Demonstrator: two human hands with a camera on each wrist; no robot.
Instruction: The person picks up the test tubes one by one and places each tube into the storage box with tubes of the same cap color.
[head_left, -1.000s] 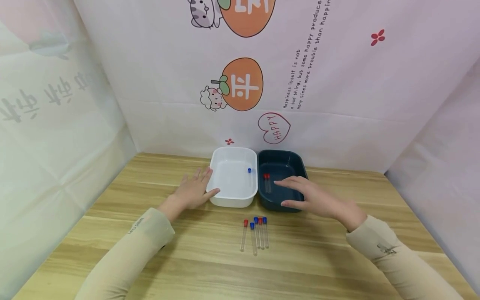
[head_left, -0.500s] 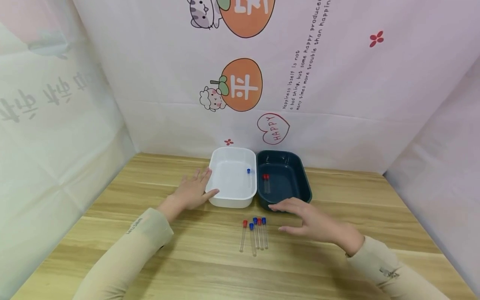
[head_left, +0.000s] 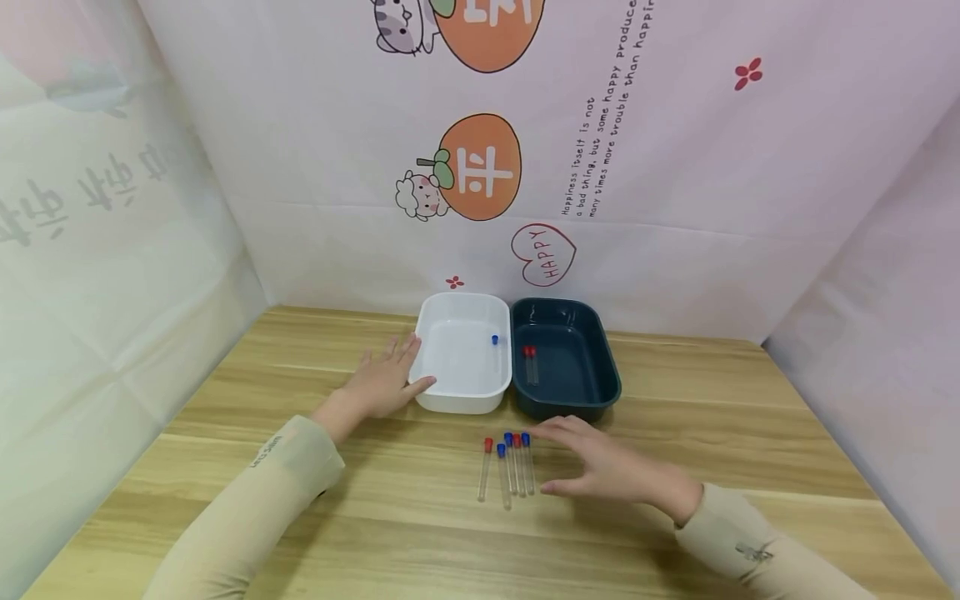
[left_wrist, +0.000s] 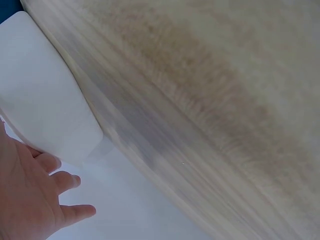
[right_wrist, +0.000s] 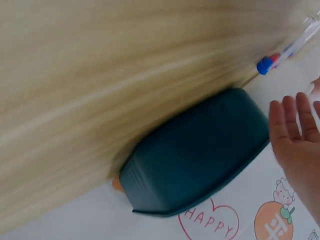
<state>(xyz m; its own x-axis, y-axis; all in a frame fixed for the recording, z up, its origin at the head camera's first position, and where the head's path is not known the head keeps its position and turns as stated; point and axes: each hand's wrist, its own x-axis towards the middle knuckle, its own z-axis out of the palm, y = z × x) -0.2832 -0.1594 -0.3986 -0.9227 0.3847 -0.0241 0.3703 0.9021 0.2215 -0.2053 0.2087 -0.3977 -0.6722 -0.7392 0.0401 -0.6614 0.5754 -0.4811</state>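
Note:
My left hand point(head_left: 381, 384) rests with spread fingers against the left side of a white tray point(head_left: 462, 403); the left wrist view shows its fingers along the tray's wall. My right hand point(head_left: 600, 462) is just right of a small group of capped test tubes on the table, thumb and fingers apart, holding nothing. In that group are a red-capped test tube point(head_left: 484, 471) at the left, a blue-capped test tube point(head_left: 504, 479) beside it, and several more lying close together. One blue-capped tube point(head_left: 495, 340) lies in the white tray. Two red-capped tubes point(head_left: 530, 367) lie in the dark blue tray point(head_left: 562, 410).
Both trays stand side by side at the back of the wooden table point(head_left: 390, 533), near a printed cloth backdrop point(head_left: 660, 283). A pale cloth point(head_left: 127, 275) hangs at the left, with another point(head_left: 885, 317) at the right.
My right hand has moved from over the dark blue tray toward me and down to the right side of the loose tubes. My left hand has stayed at the white tray.

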